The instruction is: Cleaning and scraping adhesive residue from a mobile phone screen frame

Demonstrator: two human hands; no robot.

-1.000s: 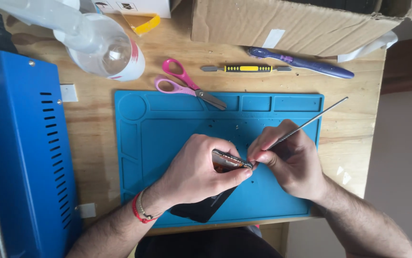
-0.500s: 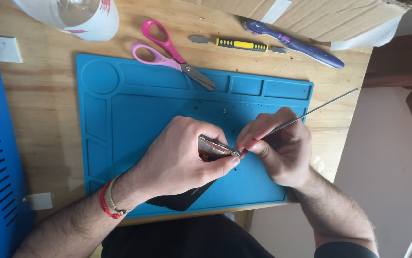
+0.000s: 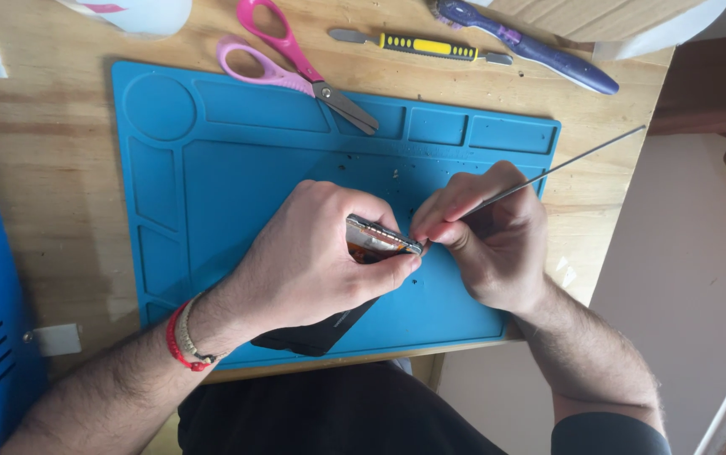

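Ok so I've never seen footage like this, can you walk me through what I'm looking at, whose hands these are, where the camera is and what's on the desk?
The picture comes from a camera worn on a person's head, looking down at their own two bare hands over a wooden desk. The left hand grips a small flat device tilted up on edge. The right hand holds a thin metal rod with its tip at the device's edge. Under them lies a blue work mat, with a dark flat piece at its near edge. Behind the mat lie pink scissors, a yellow-and-black pry tool and a purple toothbrush.
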